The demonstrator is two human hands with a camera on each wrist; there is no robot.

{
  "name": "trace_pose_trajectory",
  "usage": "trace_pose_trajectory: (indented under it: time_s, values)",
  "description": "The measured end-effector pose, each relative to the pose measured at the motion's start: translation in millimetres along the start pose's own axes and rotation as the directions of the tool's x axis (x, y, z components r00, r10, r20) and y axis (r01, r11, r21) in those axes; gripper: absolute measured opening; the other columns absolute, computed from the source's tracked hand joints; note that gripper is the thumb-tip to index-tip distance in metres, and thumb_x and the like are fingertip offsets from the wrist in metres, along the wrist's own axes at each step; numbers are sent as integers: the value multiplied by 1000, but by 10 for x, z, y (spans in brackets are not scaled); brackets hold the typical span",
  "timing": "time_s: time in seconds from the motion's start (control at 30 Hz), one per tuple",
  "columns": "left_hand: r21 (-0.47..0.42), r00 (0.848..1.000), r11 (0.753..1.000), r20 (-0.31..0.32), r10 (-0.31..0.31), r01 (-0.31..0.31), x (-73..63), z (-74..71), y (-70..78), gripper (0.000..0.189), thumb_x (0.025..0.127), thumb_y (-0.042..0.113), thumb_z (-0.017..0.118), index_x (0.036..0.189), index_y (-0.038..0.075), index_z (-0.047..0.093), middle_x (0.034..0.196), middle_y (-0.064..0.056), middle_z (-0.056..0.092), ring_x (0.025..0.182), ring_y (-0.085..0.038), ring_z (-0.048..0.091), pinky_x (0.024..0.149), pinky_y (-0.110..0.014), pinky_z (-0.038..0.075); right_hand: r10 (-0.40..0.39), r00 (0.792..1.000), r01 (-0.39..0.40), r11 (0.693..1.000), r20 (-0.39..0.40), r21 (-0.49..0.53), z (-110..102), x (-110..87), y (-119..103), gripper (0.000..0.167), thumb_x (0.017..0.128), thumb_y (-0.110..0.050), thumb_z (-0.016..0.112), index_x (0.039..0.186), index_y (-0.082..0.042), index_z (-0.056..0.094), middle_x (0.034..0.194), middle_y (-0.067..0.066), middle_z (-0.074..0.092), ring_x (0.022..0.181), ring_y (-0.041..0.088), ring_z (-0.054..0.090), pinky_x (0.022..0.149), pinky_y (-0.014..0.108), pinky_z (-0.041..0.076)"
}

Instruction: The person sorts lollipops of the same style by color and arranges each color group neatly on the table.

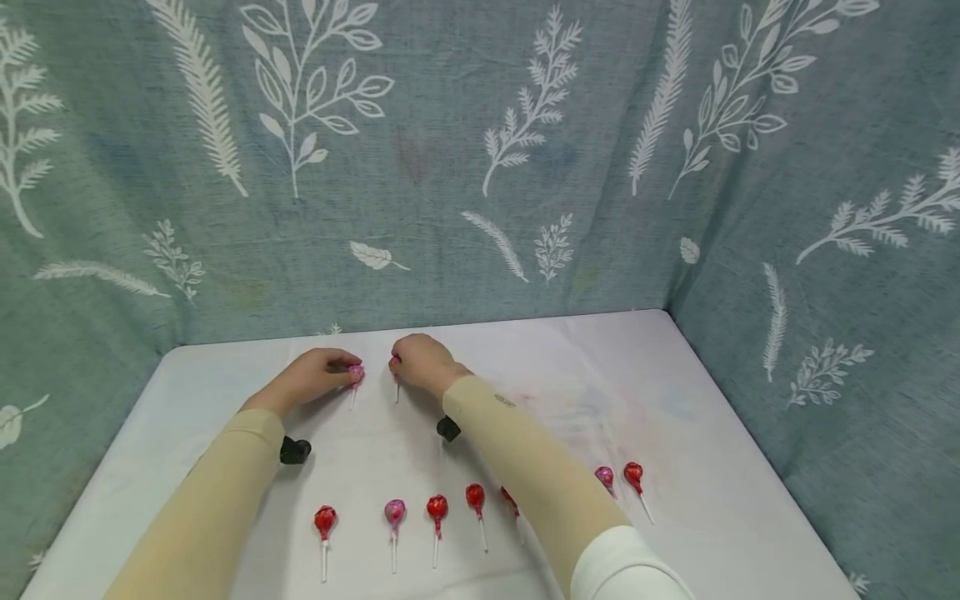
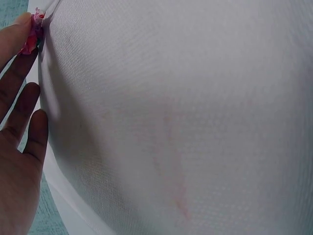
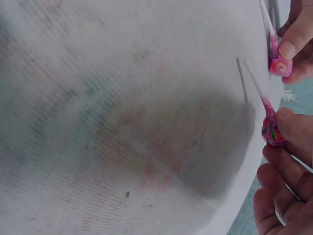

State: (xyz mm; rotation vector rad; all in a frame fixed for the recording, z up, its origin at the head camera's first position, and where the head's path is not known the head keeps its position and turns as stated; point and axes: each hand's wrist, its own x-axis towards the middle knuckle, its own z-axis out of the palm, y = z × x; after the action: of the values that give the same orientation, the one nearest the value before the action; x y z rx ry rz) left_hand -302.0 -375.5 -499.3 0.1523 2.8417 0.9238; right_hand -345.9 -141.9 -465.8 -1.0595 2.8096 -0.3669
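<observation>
Near the back edge of the table, my left hand (image 1: 318, 372) pinches the head of a pink-wrapped lollipop (image 1: 356, 372) between thumb and finger. Its white stick points toward the front. A short gap to the right, my right hand (image 1: 426, 362) pinches another pink lollipop (image 3: 272, 131) by its head, the stick likewise pointing forward. The right wrist view shows both lollipops side by side. In the left wrist view, the left hand's other fingers (image 2: 27, 105) spread loosely away from the wrapper, and the stick is barely visible.
A loose row of lollipops lies along the front: a red one (image 1: 325, 521) at left, a pink one (image 1: 394, 511), more reds, and a pink (image 1: 604, 477) and red one (image 1: 633, 474) at right. My right forearm partly covers some. Patterned green cloth (image 1: 435, 167) walls the white table.
</observation>
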Motion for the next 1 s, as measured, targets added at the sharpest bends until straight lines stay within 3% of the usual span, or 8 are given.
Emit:
trace_pose_trajectory:
  time_s: [0.3,0.47,0.73,0.87,1.0]
  values:
    - [-7,1000,1000,-3,8,-8,0,20,8,43,93,39,70,124,9,67,119,-9,67,115,-31,59,101,-53,41,32,999,-32,999,4,-15,71,50,22,24,99,-28,60,77,-19,66,75,-7,60,69,10,53,66,26,43]
    - [-15,1000,1000,-7,-10,10,-8,25,7,45,92,39,72,125,10,67,120,-10,66,116,-31,59,102,-53,40,31,1000,-31,999,-5,-25,112,74,19,23,100,-28,60,80,-17,67,77,-6,60,72,11,52,69,26,43]
    - [-4,1000,1000,4,29,-29,-41,1,28,41,94,33,70,126,7,65,119,-11,66,116,-32,59,102,-54,40,39,999,-39,999,0,-13,127,87,28,22,100,-28,59,84,-16,67,79,-5,61,73,12,52,70,28,43]
    - [3,999,999,14,47,-47,-75,-9,31,44,94,30,70,130,5,62,124,-13,63,119,-34,57,103,-55,39,60,998,-60,998,21,35,96,49,43,23,100,-30,58,110,-15,73,104,-4,70,94,10,61,86,25,47]
    - [0,1000,1000,12,25,-25,-90,-13,-2,49,94,32,70,134,6,59,129,-15,60,124,-36,53,105,-56,37,67,996,-71,994,53,83,46,12,74,39,99,-33,61,133,-14,64,129,-2,64,120,14,57,100,28,44]
